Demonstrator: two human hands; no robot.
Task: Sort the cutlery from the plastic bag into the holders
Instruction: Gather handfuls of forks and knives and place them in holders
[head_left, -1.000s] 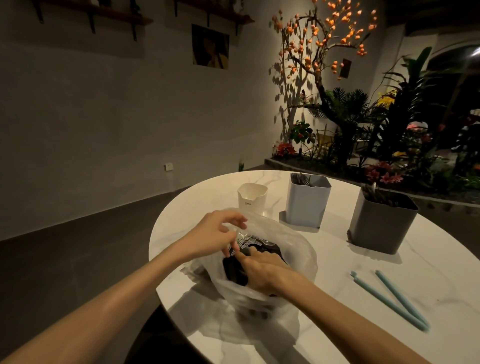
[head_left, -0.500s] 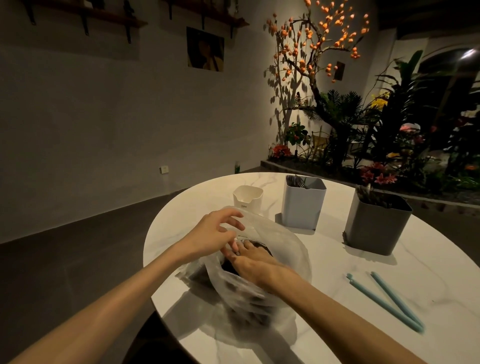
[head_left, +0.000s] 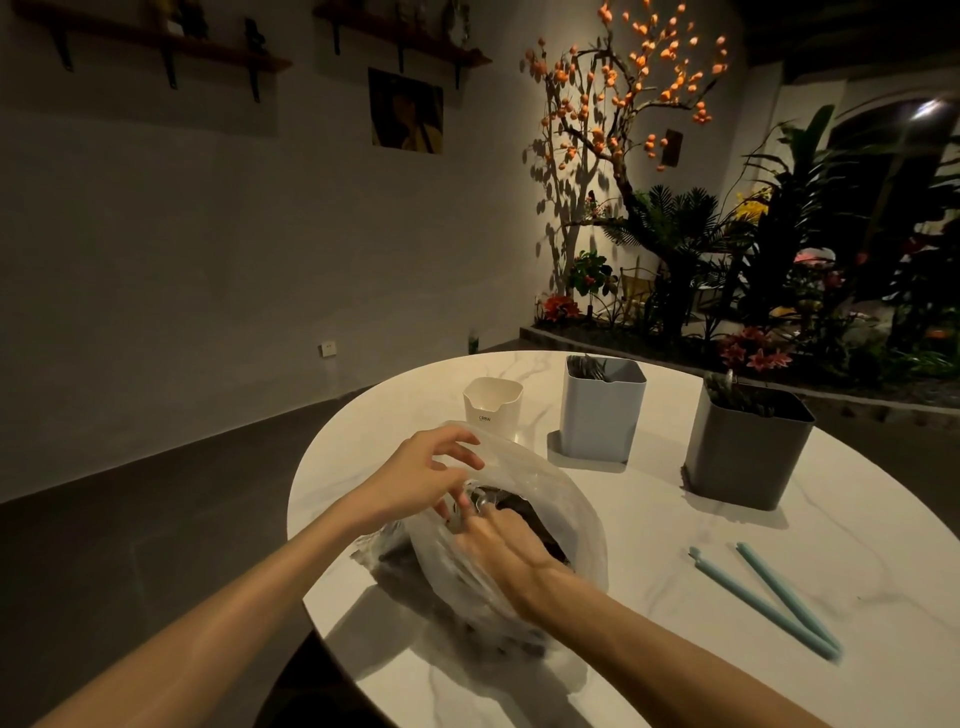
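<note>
Counted: one clear plastic bag (head_left: 524, 499); three holders, namely one small white cup (head_left: 491, 408), one pale blue-grey box (head_left: 600, 415), one dark grey box (head_left: 745, 452); two teal sticks (head_left: 769, 605).

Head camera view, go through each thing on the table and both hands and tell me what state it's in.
Plastic bag: open, lying on the table, dark cutlery inside.
Left hand: at the bag's rim, fingers curled; grip unclear.
Right hand: reaching into the bag, fingertips hidden.
White holder: upright, contents not visible.
Blue-grey holder: upright, cutlery inside.
Dark grey holder: upright, cutlery inside.
Two teal sticks: lying flat.
</note>
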